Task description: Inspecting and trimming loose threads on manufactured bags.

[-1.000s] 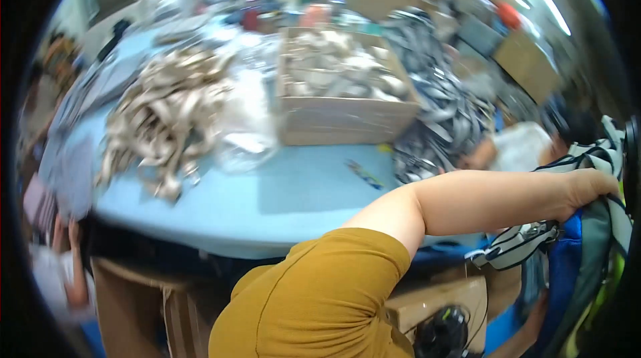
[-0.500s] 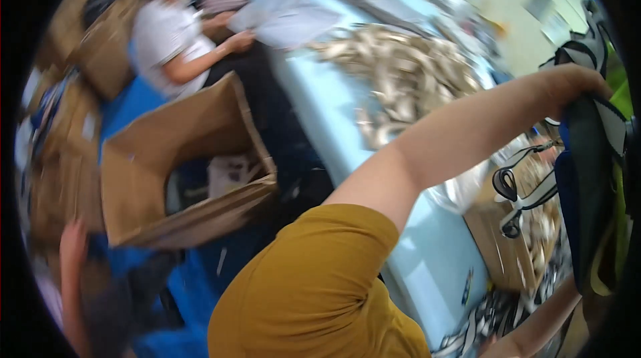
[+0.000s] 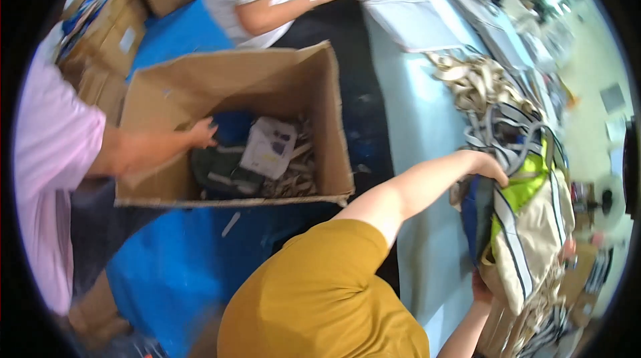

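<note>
My left hand (image 3: 491,169) grips a bundle of bags (image 3: 531,221) in cream, lime green, blue and grey, with striped straps looped at the top. My right hand (image 3: 482,288), partly hidden by the bundle, holds it from underneath. The bags are held over the light blue table (image 3: 420,238), below a pile of cream straps (image 3: 477,81).
At left, a person in pink (image 3: 53,177) reaches into an open carton (image 3: 330,124) holding dark fabric, straps and a white packet. A person in white (image 3: 247,11) handles flat pale pieces (image 3: 414,24) at the table. Stacked boxes (image 3: 117,41) stand behind them.
My view has swung left toward the carton. Both hands have moved with the bags, now lower in view, and the person in pink now has a hand inside the carton.
</note>
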A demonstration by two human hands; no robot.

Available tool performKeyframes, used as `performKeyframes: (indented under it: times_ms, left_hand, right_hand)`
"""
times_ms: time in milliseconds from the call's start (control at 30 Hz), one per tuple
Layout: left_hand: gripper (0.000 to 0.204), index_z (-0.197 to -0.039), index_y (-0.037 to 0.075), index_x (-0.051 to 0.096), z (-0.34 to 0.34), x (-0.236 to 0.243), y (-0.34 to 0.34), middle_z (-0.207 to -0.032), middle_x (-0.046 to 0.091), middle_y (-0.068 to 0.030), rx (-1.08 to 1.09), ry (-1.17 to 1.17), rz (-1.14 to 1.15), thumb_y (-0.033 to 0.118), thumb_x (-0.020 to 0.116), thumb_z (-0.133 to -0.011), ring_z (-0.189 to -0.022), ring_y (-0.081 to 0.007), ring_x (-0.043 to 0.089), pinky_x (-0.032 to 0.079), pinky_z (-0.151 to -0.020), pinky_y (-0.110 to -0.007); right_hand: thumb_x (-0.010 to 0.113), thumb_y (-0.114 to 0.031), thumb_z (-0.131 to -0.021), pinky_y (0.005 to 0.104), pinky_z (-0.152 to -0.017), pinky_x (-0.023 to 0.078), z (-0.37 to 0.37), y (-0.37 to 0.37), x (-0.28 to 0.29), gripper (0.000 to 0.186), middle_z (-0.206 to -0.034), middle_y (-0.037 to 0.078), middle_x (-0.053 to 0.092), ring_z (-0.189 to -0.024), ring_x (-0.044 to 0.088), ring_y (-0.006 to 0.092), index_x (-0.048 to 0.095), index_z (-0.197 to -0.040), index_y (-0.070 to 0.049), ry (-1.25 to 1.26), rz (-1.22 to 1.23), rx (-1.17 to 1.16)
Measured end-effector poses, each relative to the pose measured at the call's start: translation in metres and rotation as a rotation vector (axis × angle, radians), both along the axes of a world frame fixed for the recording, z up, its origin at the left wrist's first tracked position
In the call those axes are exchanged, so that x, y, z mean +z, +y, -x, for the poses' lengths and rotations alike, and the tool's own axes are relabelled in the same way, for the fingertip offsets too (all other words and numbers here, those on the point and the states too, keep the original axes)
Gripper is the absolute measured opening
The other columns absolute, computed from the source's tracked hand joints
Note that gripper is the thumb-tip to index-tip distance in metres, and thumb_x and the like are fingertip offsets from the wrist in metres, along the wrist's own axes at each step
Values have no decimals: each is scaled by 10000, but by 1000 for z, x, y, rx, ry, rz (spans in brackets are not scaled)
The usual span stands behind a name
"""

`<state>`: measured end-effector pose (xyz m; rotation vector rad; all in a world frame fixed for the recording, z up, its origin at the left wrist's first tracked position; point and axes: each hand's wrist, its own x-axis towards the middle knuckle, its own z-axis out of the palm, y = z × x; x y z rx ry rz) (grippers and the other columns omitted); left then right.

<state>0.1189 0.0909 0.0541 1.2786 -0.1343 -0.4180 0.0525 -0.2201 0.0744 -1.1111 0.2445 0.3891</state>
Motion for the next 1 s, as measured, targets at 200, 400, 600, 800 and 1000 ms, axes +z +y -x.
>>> performKeyframes:
  times_ms: [200, 400, 600, 800, 1000]
  left_hand:
    - [396, -1070, 11, 589, 38, -38, 17, -981, 628, -88, -27, 82, 441, 328, 562, -833, -877, -181, 587, 446, -831, -299]
    - [378, -1109, 5, 514, 78, -14, 3, -955, 583, -64, 395, -333, 212, 201, 615, -802, -800, -119, 577, 511, -555, -281]
    - [238, -1084, 22, 520, 165, -46, -13, -892, 582, -82, 880, -26, 55, 81, 514, -853, -751, -150, 580, 473, -640, -247]
    - [935, -1387, 71, -27, 148, -26, -49, -1335, 245, -321, 384, 512, 558, 625, 435, -792, -1198, -411, 359, 276, -1003, -481]
    - [599, -1169, 119, 519, 56, -8, -83, -1158, 558, -40, 493, 291, 702, 588, 404, -814, -1048, -196, 522, 398, -914, -406]
  right_hand:
    - [563, -203, -809, 412, -775, 423, 44, -38, -12, 486, -1136, 64, 498, -959, 530, 252, 361, -1244, -130, -60, 641, -49]
    - [564, -87, -777, 266, -663, 445, 89, -87, 36, 340, -1004, 99, 563, -785, 539, 135, 495, -1096, 12, -519, 1232, -228]
    - [569, -120, -824, 277, -810, 433, 52, -85, 99, 338, -1064, 113, 552, -899, 545, 178, 509, -1129, 15, -811, 1270, -288]
    - [587, -476, -772, 341, -976, 302, -110, -42, 108, 831, -1301, 238, 374, -1189, 388, 290, 243, -1337, 27, -663, 1231, 23]
    - [633, -387, -764, 306, -906, 393, -203, -63, 92, 618, -1122, 125, 564, -1031, 535, 213, 493, -1181, 47, -604, 1026, 137]
